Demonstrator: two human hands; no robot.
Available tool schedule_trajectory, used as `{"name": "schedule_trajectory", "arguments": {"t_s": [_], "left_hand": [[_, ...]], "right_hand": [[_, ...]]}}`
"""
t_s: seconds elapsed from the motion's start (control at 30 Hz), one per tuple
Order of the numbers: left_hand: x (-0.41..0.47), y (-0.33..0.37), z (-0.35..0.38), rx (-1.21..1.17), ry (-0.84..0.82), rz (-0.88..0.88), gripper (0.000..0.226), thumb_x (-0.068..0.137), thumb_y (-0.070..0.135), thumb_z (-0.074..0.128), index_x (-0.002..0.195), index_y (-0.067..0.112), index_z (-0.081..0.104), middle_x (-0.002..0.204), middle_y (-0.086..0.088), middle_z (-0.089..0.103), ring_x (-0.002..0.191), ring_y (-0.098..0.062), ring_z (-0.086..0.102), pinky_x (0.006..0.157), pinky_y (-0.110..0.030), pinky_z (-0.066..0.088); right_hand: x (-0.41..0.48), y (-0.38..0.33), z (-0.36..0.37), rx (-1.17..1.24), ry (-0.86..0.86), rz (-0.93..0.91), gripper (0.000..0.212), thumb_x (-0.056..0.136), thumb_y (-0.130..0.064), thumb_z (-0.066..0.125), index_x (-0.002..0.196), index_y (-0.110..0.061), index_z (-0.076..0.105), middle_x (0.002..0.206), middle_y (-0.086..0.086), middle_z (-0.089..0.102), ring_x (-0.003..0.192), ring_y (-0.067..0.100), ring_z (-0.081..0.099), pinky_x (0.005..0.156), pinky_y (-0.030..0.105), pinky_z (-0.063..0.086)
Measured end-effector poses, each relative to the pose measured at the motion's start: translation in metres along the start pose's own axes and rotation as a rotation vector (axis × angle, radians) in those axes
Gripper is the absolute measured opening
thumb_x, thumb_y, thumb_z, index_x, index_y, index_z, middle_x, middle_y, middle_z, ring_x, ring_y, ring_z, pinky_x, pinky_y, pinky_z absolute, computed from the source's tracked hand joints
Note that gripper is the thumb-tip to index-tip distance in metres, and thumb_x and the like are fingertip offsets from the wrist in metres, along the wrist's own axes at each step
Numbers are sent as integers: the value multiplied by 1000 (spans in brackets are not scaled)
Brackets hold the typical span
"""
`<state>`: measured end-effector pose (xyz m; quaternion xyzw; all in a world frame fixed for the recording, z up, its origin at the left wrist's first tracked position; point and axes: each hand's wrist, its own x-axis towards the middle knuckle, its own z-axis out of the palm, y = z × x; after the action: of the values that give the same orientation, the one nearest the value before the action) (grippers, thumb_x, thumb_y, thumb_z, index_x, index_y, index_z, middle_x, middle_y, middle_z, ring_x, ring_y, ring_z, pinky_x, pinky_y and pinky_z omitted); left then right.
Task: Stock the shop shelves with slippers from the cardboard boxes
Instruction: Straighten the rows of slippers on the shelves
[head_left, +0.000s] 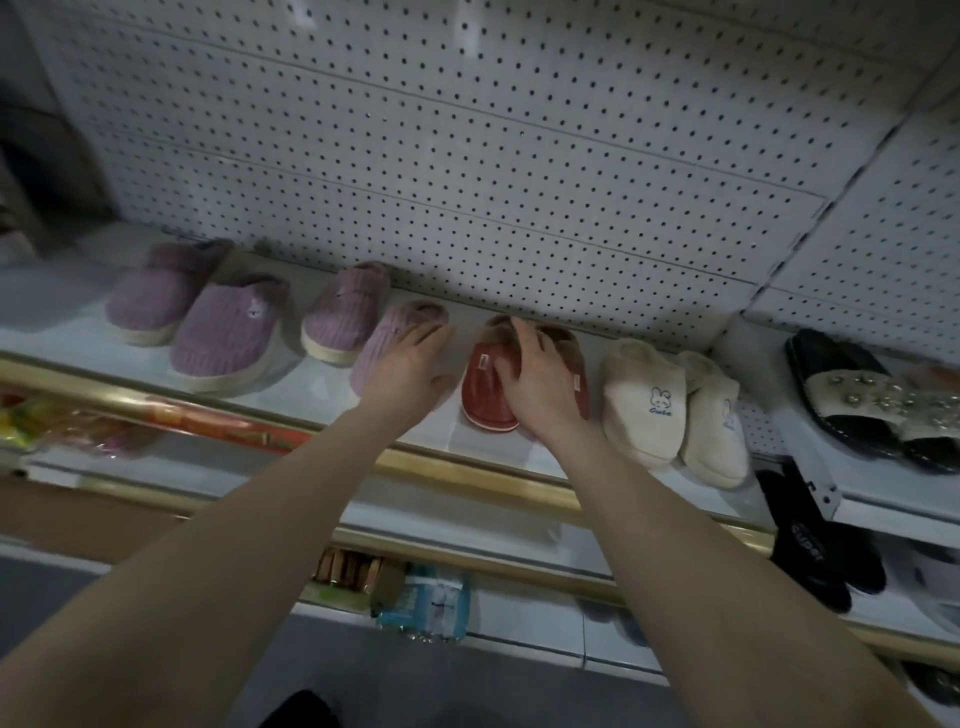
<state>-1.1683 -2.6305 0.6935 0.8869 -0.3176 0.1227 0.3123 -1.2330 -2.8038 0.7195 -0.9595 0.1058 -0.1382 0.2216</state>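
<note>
Right grip clamped on half-hidden red slippers; left grip flat, unclenched, on purple slipper

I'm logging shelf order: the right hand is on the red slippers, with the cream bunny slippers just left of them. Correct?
Not quite. The head view shows the right hand on the red slippers, but the cream bunny slippers sit just right of them, not left.

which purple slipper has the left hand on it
The rightmost purple slipper, the one next to the red slippers. The left hand rests on it; the other three purple slippers further left are untouched.
</note>
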Motion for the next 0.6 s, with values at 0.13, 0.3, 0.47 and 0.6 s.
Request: {"name": "schedule_trajectory", "arguments": {"t_s": [0.13, 0.3, 0.47, 0.6], "left_hand": [[-10, -25, -20, 15, 34, -2, 43, 80, 26, 58, 114, 1, 64, 110, -19, 65, 94, -39, 63, 76, -45, 54], [-6, -71, -45, 58, -59, -100, 69, 76, 8, 72, 140, 7, 47, 138, -18, 50, 121, -41, 50, 88, -46, 47], [9, -110, -63, 89, -115, -117, 65, 82, 17, 73, 139, 3, 46, 142, -22, 46, 118, -46, 51, 85, -50, 49], [30, -143, -65, 46, -214, -144, 68, 86, 25, 69, 145, 11, 39, 148, -18, 37, 130, -39, 42, 101, -45, 41]], "right_hand": [[3, -24, 14, -13, -62, -38, 58, 99, -26, 51, 152, -18, 29, 150, 15, 38, 132, 35, 42, 102, 42, 39], [13, -55, 35, 3, -123, -40, 66, 97, -31, 54, 155, -21, 23, 150, 17, 36, 132, 36, 43, 102, 41, 40], [25, -87, 70, 40, -197, 81, 73, 91, -43, 58, 153, -32, 20, 144, 14, 42, 129, 35, 44, 94, 38, 41], [32, -104, 88, 56, -229, 200, 85, 88, -48, 63, 155, -32, 12, 146, 17, 35, 125, 41, 49, 100, 43, 44]]}}
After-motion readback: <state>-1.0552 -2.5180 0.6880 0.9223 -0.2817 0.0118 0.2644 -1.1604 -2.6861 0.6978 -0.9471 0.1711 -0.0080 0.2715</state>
